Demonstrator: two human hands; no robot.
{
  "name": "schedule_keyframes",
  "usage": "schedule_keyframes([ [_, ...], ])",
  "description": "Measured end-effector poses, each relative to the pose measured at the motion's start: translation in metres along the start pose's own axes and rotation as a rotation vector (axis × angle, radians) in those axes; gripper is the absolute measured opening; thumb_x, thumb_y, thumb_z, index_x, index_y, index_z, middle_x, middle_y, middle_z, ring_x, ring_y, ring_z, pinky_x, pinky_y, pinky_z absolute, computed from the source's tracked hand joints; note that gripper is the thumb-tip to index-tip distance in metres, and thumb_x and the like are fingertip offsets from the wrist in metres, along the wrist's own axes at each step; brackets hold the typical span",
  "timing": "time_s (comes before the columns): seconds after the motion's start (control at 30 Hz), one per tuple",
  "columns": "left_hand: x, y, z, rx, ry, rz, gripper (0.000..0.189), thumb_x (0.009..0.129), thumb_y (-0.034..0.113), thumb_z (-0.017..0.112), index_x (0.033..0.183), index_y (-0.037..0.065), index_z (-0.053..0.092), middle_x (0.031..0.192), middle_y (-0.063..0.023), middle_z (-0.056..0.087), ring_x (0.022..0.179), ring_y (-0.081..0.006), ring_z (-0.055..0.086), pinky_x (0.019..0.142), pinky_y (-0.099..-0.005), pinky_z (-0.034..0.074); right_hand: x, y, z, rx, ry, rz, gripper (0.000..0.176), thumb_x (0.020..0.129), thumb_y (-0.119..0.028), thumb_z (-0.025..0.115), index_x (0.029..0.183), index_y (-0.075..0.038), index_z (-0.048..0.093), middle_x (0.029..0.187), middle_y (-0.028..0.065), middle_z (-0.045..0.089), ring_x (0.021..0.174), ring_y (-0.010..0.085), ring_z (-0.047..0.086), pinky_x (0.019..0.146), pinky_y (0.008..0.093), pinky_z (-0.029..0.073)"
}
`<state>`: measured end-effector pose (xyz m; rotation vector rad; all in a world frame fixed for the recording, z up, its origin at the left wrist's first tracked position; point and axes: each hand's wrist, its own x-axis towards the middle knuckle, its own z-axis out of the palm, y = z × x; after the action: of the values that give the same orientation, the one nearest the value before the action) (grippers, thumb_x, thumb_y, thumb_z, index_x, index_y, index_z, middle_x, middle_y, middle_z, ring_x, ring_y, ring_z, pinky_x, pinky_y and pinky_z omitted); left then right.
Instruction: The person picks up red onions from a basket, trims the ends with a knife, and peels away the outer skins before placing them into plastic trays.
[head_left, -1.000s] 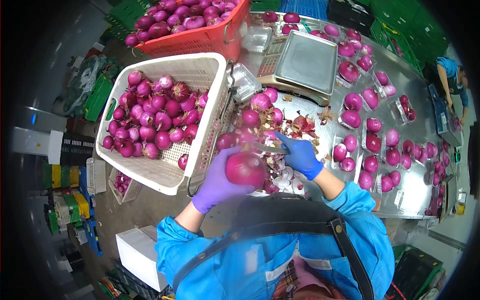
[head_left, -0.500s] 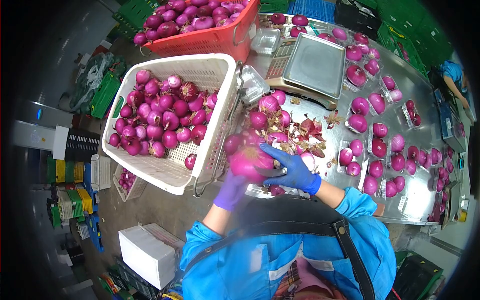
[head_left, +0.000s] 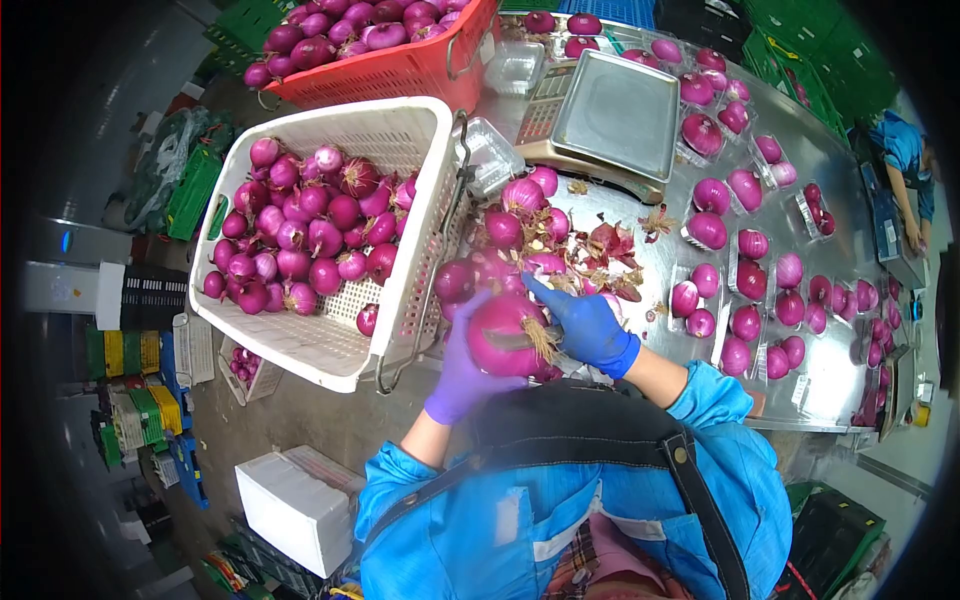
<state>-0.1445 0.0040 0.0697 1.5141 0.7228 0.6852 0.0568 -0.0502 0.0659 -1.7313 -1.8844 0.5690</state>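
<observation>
My left hand point(head_left: 462, 368), in a purple glove, is wrapped around a large red onion point(head_left: 492, 325) from its left and lower side. The onion's dry root tuft point(head_left: 543, 337) points right, toward my right hand. My right hand point(head_left: 592, 325), in a blue glove, is closed on a small knife point(head_left: 508, 341), its grey blade lying across the onion beside the roots; the handle is hidden in the glove. Just beyond my hands, several red onions point(head_left: 503, 229) lie on the metal table among loose papery skins point(head_left: 610, 245).
At left stands a white crate point(head_left: 335, 375) of onions, with a red crate point(head_left: 420, 80) of onions behind it. A scale point(head_left: 615, 120) sits on the table, near clear plastic trays point(head_left: 490, 160). Packed onions point(head_left: 751, 275) spread rightward. Another person point(head_left: 900, 165) is at far right.
The onion has turned in my left hand, so its root tuft now faces right and the knife blade shows across it. The whole view has shifted slightly left.
</observation>
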Motion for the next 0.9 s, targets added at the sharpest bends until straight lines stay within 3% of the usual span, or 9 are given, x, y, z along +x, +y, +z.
schedule_keyframes([
  [0.2,-0.012,-0.021,-0.003,-0.080,-0.033,-0.030,0.111,0.045,0.032,0.089,0.134,0.005,0.027,0.131,-0.0135,0.037,0.120,-0.0259,0.042,0.101,-0.0410,0.036,-0.010,0.056,0.036,-0.040,0.055,0.006,0.070,0.072,-0.017,0.066,0.136,-0.019,0.036,0.081,0.0123,0.063,0.061,0.0283,0.061,0.053,0.0369,0.047],
  [0.27,-0.009,-0.017,-0.007,-0.153,-0.029,-0.018,0.111,0.046,0.033,0.089,0.134,0.005,0.027,0.131,-0.0134,0.037,0.120,-0.0258,0.042,0.100,-0.0412,0.037,-0.018,0.101,0.046,-0.158,-0.168,0.329,0.072,0.067,-0.018,0.067,0.133,-0.017,0.039,0.084,0.0133,0.064,0.065,0.0308,0.061,0.057,0.0390,0.049],
  [0.33,-0.007,0.001,-0.003,-0.292,-0.010,0.028,0.110,0.047,0.033,0.089,0.133,0.007,0.027,0.130,-0.0131,0.038,0.119,-0.0259,0.042,0.099,-0.0415,0.039,-0.027,0.114,0.050,-0.117,-0.190,0.227,0.070,0.067,-0.017,0.066,0.132,-0.016,0.039,0.083,0.0130,0.064,0.065,0.0313,0.061,0.059,0.0391,0.049],
  [0.37,-0.007,-0.015,-0.008,-0.213,0.027,-0.030,0.109,0.047,0.032,0.088,0.134,0.009,0.027,0.130,-0.0125,0.039,0.119,-0.0252,0.043,0.099,-0.0408,0.040,-0.039,0.117,0.057,-0.068,-0.216,0.136,0.069,0.068,-0.016,0.066,0.131,-0.015,0.040,0.081,0.0127,0.064,0.065,0.0318,0.061,0.060,0.0392,0.049],
  [0.47,0.006,-0.015,0.000,-0.290,0.015,-0.169,0.113,0.044,0.024,0.089,0.135,0.007,0.024,0.129,-0.0093,0.039,0.118,-0.0235,0.044,0.101,-0.0380,0.037,-0.017,0.048,0.007,0.144,-0.133,0.115,0.073,0.065,-0.006,0.061,0.133,-0.018,0.040,0.083,0.0146,0.064,0.068,0.0303,0.062,0.061,0.0374,0.049],
  [0.53,0.009,-0.021,0.006,-0.233,-0.011,-0.138,0.111,0.045,0.023,0.088,0.135,0.006,0.025,0.129,-0.0089,0.039,0.117,-0.0226,0.044,0.101,-0.0371,0.037,-0.009,0.027,-0.002,0.118,-0.159,0.116,0.077,0.063,-0.006,0.062,0.135,-0.018,0.037,0.082,0.0135,0.064,0.068,0.0296,0.063,0.060,0.0368,0.049],
  [0.7,0.013,-0.016,0.006,-0.035,-0.088,-0.071,0.111,0.045,0.026,0.089,0.134,0.005,0.026,0.131,-0.0125,0.036,0.122,-0.0259,0.039,0.103,-0.0399,0.033,-0.005,0.022,0.006,0.020,-0.164,0.066,0.088,0.059,-0.006,0.065,0.138,-0.017,0.031,0.074,0.0100,0.062,0.063,0.0269,0.062,0.054,0.0360,0.047],
  [0.9,0.011,-0.011,0.002,-0.072,-0.211,-0.105,0.116,0.038,0.030,0.090,0.134,0.005,0.028,0.132,-0.0100,0.035,0.121,-0.0237,0.039,0.103,-0.0376,0.031,-0.014,0.025,0.013,-0.078,-0.100,0.003,0.092,0.059,-0.010,0.069,0.140,-0.016,0.027,0.064,0.0079,0.055,0.052,0.0246,0.057,0.047,0.0365,0.043],
])
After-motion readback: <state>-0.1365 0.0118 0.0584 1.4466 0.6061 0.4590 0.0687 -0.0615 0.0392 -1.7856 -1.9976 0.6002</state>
